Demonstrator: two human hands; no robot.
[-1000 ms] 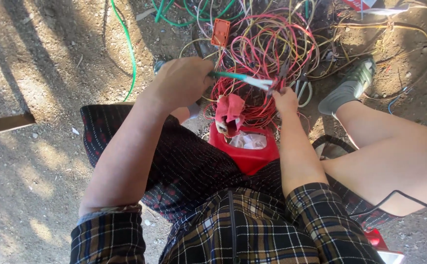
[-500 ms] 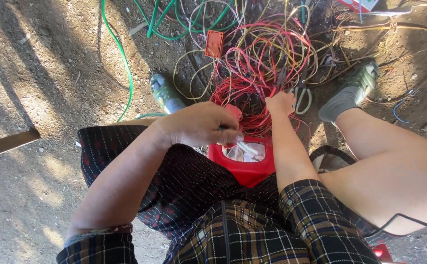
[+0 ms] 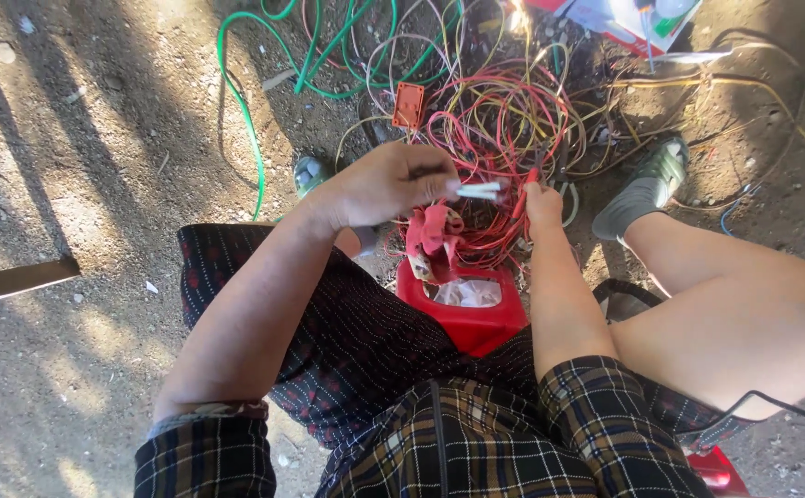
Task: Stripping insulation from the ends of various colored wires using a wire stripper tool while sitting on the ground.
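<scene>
left hand (image 3: 393, 184) pinches white wire ends (image 3: 481, 191) (right hand (image 3: 542, 198) beside).

Two hands are at work, the left hand (image 3: 386, 184) closed around a short white cable piece (image 3: 479, 191) and the right hand (image 3: 542, 203) gripping one red-handled tool (image 3: 522, 192). On the dirt ground (image 3: 98, 184) sit one red container (image 3: 465, 304), one orange rectangular plate (image 3: 409, 104) and one green hose (image 3: 245, 120). Two shoes show, a left shoe (image 3: 311, 172) and a right shoe (image 3: 643, 188), beside one tangled heap of wires (image 3: 504, 120) too knotted to count.
</scene>
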